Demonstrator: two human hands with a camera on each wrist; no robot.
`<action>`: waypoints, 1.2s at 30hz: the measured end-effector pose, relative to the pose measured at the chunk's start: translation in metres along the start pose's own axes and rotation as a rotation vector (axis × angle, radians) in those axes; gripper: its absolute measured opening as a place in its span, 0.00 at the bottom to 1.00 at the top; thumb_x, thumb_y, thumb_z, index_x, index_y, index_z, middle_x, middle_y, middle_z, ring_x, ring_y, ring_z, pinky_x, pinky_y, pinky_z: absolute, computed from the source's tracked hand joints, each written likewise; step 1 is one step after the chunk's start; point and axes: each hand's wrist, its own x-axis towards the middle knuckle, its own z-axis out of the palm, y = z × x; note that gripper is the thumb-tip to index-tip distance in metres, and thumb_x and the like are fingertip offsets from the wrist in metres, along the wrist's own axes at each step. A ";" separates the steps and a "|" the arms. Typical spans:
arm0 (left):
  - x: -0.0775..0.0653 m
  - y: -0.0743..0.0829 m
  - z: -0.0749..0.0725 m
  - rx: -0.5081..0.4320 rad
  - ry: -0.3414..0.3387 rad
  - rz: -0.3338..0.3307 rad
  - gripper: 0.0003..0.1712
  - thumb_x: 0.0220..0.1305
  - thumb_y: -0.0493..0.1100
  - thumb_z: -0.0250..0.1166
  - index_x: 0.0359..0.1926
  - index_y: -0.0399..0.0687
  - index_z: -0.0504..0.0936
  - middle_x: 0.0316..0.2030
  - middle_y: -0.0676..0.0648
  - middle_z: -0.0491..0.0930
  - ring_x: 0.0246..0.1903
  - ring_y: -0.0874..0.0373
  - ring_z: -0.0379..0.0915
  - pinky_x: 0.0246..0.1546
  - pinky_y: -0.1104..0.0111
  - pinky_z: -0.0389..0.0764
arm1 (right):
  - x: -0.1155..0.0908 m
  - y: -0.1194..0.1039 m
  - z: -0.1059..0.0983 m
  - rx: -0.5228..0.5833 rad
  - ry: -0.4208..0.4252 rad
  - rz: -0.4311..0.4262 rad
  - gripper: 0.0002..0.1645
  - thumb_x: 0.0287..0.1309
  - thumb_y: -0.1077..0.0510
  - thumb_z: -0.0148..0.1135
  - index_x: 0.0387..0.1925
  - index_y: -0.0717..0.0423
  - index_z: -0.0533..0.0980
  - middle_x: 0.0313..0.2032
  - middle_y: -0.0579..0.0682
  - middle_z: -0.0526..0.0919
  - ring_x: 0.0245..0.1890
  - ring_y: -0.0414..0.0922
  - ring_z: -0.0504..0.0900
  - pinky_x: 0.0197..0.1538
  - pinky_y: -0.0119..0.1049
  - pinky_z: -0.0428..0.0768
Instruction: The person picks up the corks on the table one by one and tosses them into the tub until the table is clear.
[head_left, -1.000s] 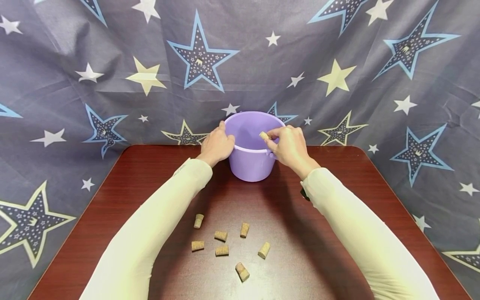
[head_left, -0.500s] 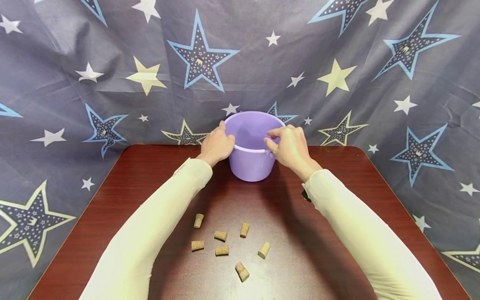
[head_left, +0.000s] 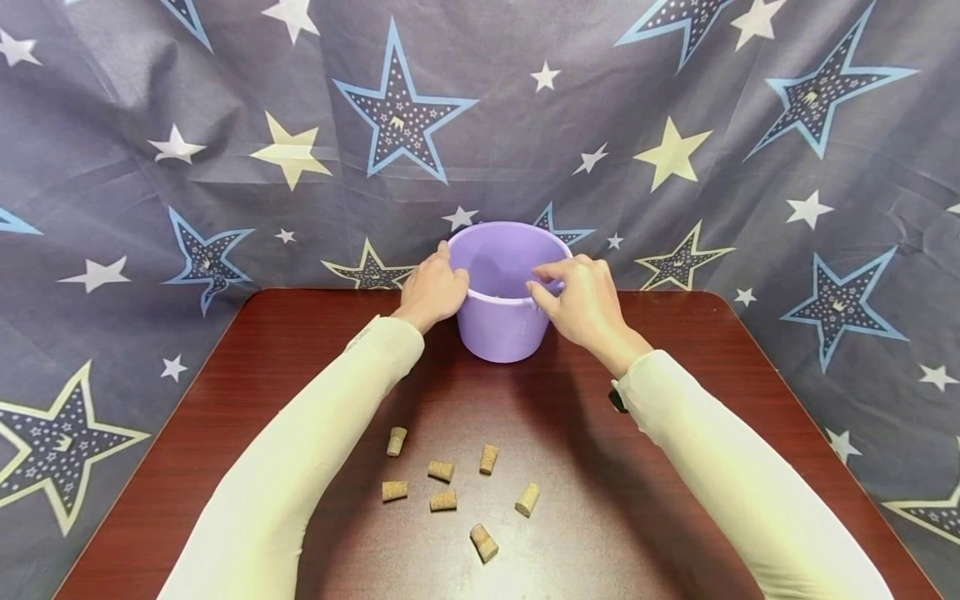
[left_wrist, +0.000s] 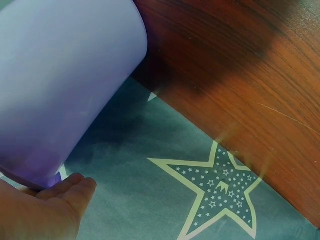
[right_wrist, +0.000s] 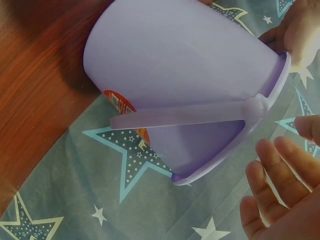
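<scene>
A lilac plastic bucket (head_left: 502,333) stands upright at the back of the table. My left hand (head_left: 435,290) holds its rim on the left side; in the left wrist view, fingers (left_wrist: 75,192) of that hand show at the rim's outside. Over the right part of the rim is my right hand (head_left: 588,302), thumb and fingers apart with nothing between them. The right wrist view shows its loosely spread fingers (right_wrist: 280,170) close by the bucket's rim and handle (right_wrist: 185,116). Several corks lie scattered on the near half of the table, one cork (head_left: 483,543) closest to me.
The dark red wooden table (head_left: 300,350) reaches back to a grey cloth (head_left: 495,158) printed with stars, hanging right behind the bucket. A red sticker (right_wrist: 119,101) is on the bucket's outside. A dark band (head_left: 617,401) shows at my right cuff.
One second ago my right hand pinched a cork over the bucket; by half a second ago it had let go. Since then that hand has opened further. The left hand stays at the rim.
</scene>
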 end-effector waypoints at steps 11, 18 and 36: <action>0.001 -0.001 0.002 -0.003 0.003 0.006 0.42 0.71 0.51 0.48 0.81 0.39 0.51 0.73 0.40 0.67 0.69 0.39 0.66 0.66 0.48 0.68 | -0.018 0.000 -0.004 0.047 0.023 -0.047 0.13 0.59 0.54 0.70 0.44 0.54 0.90 0.34 0.51 0.90 0.41 0.51 0.80 0.51 0.51 0.69; 0.000 0.000 0.001 -0.006 -0.006 0.000 0.42 0.71 0.51 0.47 0.81 0.40 0.50 0.74 0.40 0.66 0.70 0.40 0.65 0.67 0.48 0.67 | -0.027 -0.002 -0.006 0.046 0.022 -0.085 0.12 0.58 0.56 0.72 0.43 0.53 0.90 0.35 0.50 0.90 0.40 0.50 0.79 0.49 0.50 0.68; 0.001 -0.002 0.002 -0.004 0.005 0.008 0.42 0.71 0.51 0.47 0.81 0.39 0.51 0.72 0.39 0.67 0.69 0.39 0.66 0.66 0.48 0.68 | -0.049 -0.003 -0.013 0.069 -0.013 -0.217 0.16 0.53 0.58 0.76 0.46 0.53 0.89 0.38 0.49 0.90 0.42 0.51 0.81 0.44 0.48 0.68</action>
